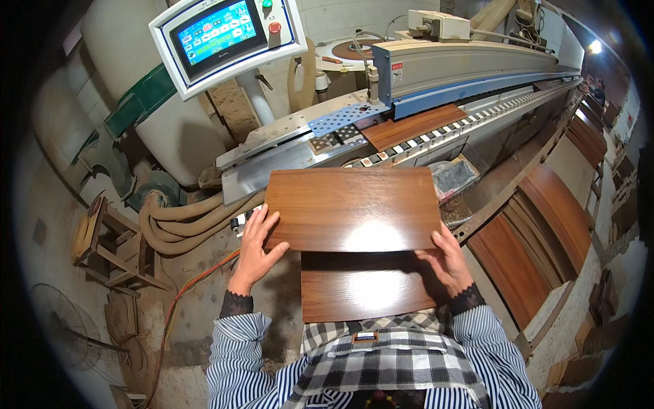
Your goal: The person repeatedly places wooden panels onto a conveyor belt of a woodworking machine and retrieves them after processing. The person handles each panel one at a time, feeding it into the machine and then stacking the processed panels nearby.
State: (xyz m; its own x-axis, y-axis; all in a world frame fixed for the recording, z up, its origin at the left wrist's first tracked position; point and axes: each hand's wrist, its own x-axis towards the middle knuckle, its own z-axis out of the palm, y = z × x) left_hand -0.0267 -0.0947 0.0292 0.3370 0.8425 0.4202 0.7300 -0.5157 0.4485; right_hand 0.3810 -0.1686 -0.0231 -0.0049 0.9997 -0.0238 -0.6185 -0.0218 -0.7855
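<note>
A glossy brown wooden board [347, 201] is held level in front of me by both hands, above a second brown board [368, 286] near my waist. My left hand [255, 249] grips its left edge, fingers along the side. My right hand [446, 255] holds the right edge near the lower corner, some fingers partly under it. Behind the held board runs a long blue-and-grey machine [477, 78], with another brown board [415, 126] lying in it beside a segmented track [463, 129].
A control screen [218, 34] hangs upper left, above thick hoses [187, 221]. A wooden stool [116, 249] and a fan [68, 330] stand left. Stacked boards [524, 235] lie on a rack at right. A grey bin [449, 177] sits below the machine. A person [596, 88] is far off at right.
</note>
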